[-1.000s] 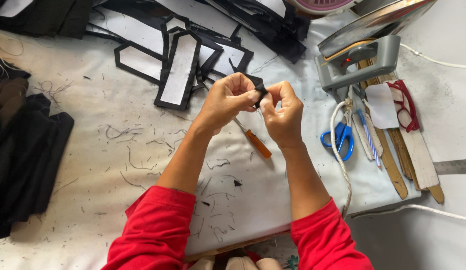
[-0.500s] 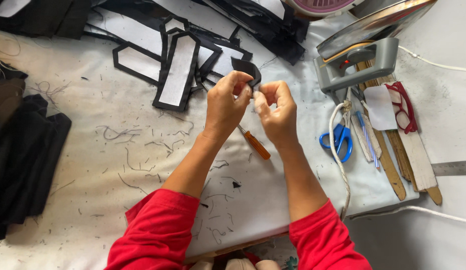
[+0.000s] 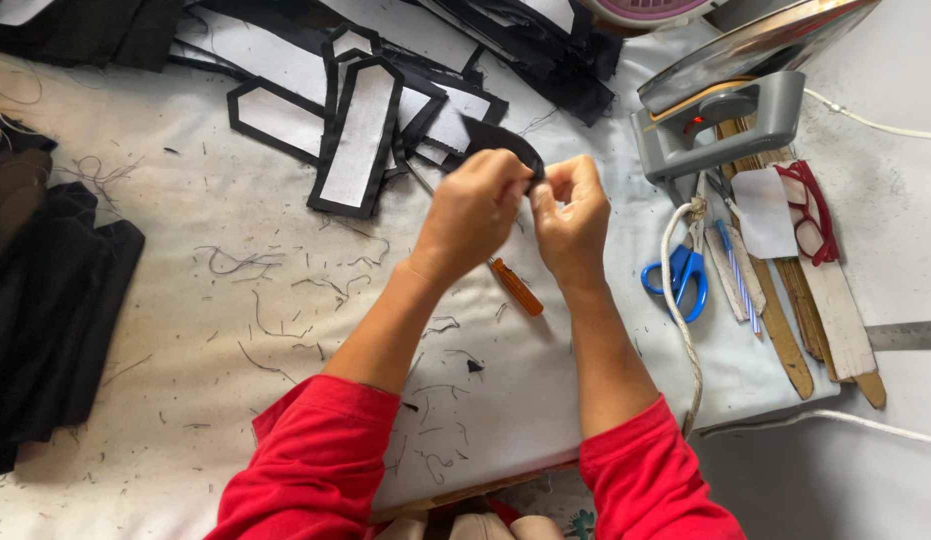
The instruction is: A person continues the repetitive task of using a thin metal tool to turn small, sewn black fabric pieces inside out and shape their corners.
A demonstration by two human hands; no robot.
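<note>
My left hand and my right hand are pressed together over the white padded work surface. Both pinch a small black fabric piece, whose curved edge sticks up above the fingers. Most of the piece is hidden inside the grip. Under my hands lies a tool with an orange handle. Red sleeves cover both forearms.
Black-edged white fabric strips lie behind my hands. Dark cloth is piled at the left. A grey iron, blue scissors, red glasses, wooden sticks and a white cord sit at the right. Thread scraps litter the surface.
My hands have stayed together on the black piece and worked it between the fingers; its curved edge now shows more above them. The view has shifted slightly.
</note>
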